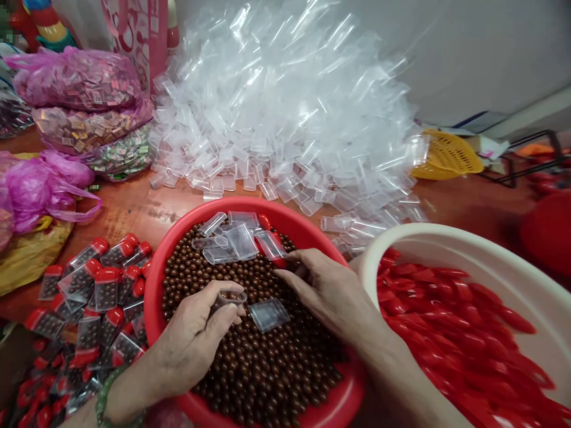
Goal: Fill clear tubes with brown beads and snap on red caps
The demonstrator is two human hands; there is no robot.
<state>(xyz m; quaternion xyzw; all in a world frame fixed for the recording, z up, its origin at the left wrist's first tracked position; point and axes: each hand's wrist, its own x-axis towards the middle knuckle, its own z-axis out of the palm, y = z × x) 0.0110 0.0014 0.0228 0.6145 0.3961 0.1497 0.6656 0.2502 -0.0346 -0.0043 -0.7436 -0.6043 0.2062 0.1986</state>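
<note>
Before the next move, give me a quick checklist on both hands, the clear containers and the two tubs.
1. Left hand holding a container: ok.
2. Held container uncapped: ok, its rim shows.
3. Held container filled: cannot tell, the hand hides its body.
4. Right hand gripping something: cannot tell.
5. Brown balls in the red tub clear of loose containers: not ok, several lie on them.
6. White tub stocked with red pieces: ok.
</note>
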